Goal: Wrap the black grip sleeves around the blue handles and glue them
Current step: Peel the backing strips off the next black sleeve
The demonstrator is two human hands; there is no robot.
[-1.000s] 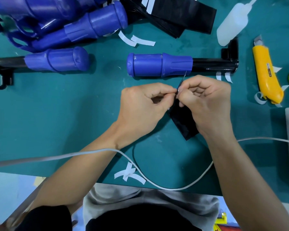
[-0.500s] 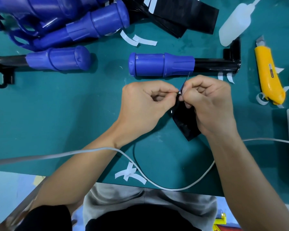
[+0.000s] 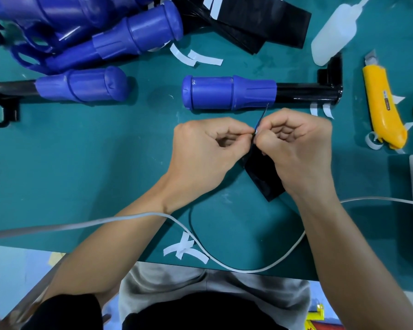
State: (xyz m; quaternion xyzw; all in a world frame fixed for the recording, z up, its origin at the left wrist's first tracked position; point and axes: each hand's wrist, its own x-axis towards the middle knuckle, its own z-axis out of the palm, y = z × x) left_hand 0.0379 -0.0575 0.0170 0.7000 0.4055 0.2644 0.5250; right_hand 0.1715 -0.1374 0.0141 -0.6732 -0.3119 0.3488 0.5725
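Risk sits at the pinch. Your left hand [image 3: 200, 153] and right hand [image 3: 298, 148] are both clenched, thumb and forefinger nipping the upper edge of the thin black flexible grip sleeve [image 3: 262, 177]. The sleeve slopes down from that pinch beneath your right palm, towards the teal work mat [image 3: 81, 175].

You seem to be parting a liner from that edge. If the edge slips, the sleeve could fold onto itself and crease. It would then sit badly on the blue ribbed plastic handle [image 3: 229, 92], which lies unwrapped on its black bar just beyond your knuckles. Pull too sharply and the sheet may tear. The loose white cable [image 3: 248, 269] crossing your forearms could drag at your wrists.

What your fingertips actually hold is too small to make out; only a pale sliver shows. Your right hand hides much of the sleeve, so you cannot tell whether its lower corner touches the mat. The translucent white squeeze bottle [image 3: 332, 34] is cut off at its nozzle.
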